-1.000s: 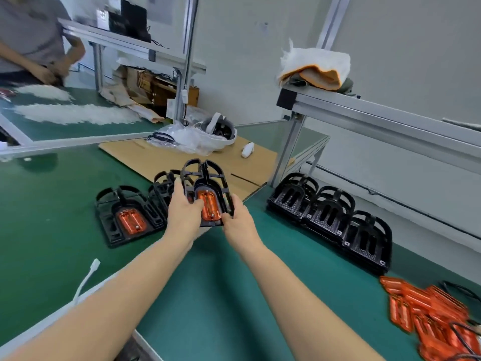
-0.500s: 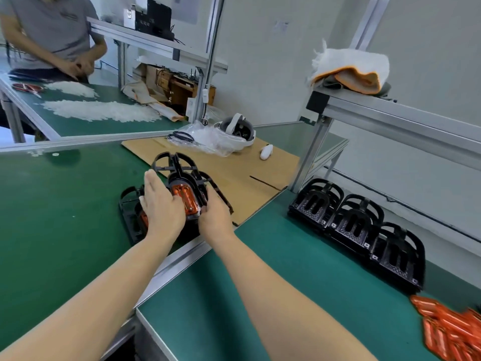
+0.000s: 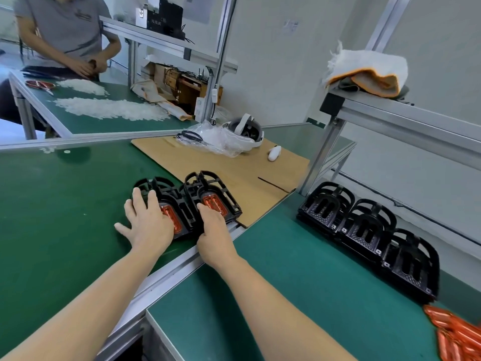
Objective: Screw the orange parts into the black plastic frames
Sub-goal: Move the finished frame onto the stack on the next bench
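Two black frames fitted with orange parts, side by side on the green table [image 3: 52, 204], touching. Right assembled frame [image 3: 212, 196] partly on the cardboard sheet [image 3: 234, 173], its orange insert [image 3: 214, 204] showing beyond the fingers. Left assembled frame [image 3: 166, 201] flat on the green mat, its orange insert [image 3: 173, 220] half covered. Left hand [image 3: 145, 222] spread flat, fingers straight, resting on the left frame and gripping nothing. Right hand [image 3: 216, 230] at the near edge of the right frame, fingers reaching onto it; cannot tell whether curled round the edge or just pressing.

Further right, on the nearer green bench, a row of three empty black frames [image 3: 364, 230], overlapping one another. Near the lower right corner, a heap of loose orange parts [image 3: 458, 332], blurred.

On the cardboard: a white headset [image 3: 244, 131], a clear plastic bag [image 3: 216, 139], a small white controller [image 3: 274, 153]. On the metal shelf [image 3: 416, 118] at right, a folded white and orange cloth [image 3: 369, 71]. At the far table, another person [image 3: 65, 29], with piles of small white pieces [image 3: 109, 108] in front.
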